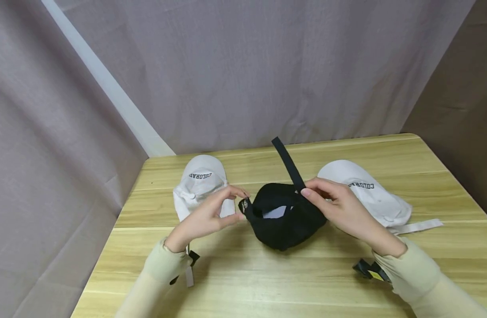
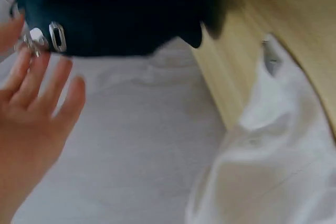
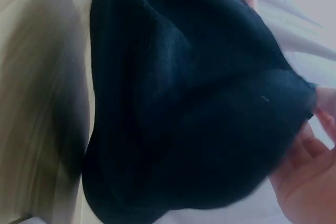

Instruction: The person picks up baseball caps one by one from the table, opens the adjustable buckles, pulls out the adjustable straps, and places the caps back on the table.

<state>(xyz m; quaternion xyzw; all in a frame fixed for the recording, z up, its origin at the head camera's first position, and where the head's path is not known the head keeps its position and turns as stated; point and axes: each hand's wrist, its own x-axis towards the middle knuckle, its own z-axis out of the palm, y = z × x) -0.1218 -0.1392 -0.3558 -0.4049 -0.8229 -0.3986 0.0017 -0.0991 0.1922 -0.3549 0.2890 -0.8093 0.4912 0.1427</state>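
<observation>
A black cap [image 1: 285,234] is held between both hands over the middle of the table, its opening facing up. My left hand [image 1: 205,216] pinches the back edge by the metal buckle [image 1: 245,204]. In the left wrist view a metal loop [image 2: 58,36] shows on the black fabric beside the fingers. On the other side, my right hand [image 1: 342,207] pinches the cap's edge where a loose black strap [image 1: 286,161] sticks up. The right wrist view shows the black crown [image 3: 194,108] filling most of the frame, with the right fingers at its edge.
One white cap [image 1: 203,170] with dark lettering lies behind the left hand. Another white cap [image 1: 376,201] lies behind the right hand, its pale strap [image 1: 420,226] stretched rightward. A grey curtain [image 1: 243,79] hangs behind the wooden table [image 1: 267,287].
</observation>
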